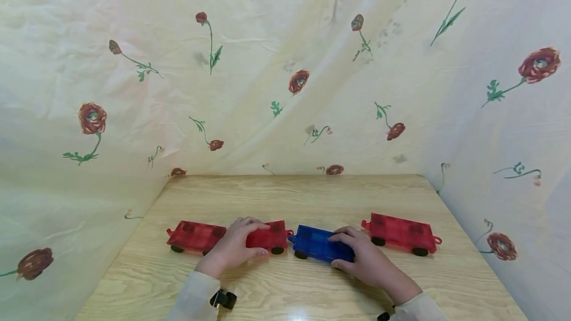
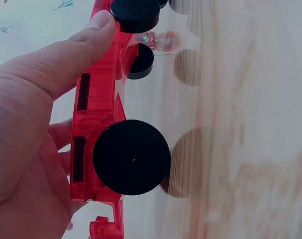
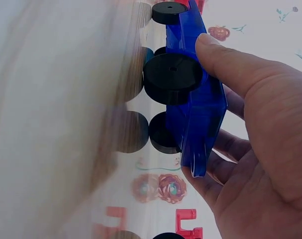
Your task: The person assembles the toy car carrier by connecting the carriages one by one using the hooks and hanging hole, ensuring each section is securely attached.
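Note:
My left hand [image 1: 234, 244] grips a red see-through toy wagon [image 1: 269, 237] with black wheels, thumb on its near side. In the left wrist view the thumb presses the edge of a red wagon [image 2: 96, 102]. A blue toy wagon [image 1: 312, 241] is held by its right end in my right hand [image 1: 368, 259]. Where the blue wagon's left end meets the red wagon's ring, hook and ring touch or overlap; whether they are linked I cannot tell. Left of my left hand stands another red wagon [image 1: 196, 236], its right end partly hidden.
A third red wagon [image 1: 403, 233] stands apart at the right, beyond my right hand, with a hook on its left and a ring on its right. The wooden table [image 1: 290, 194] is bordered by flowered cloth [image 1: 250, 88] behind and at both sides.

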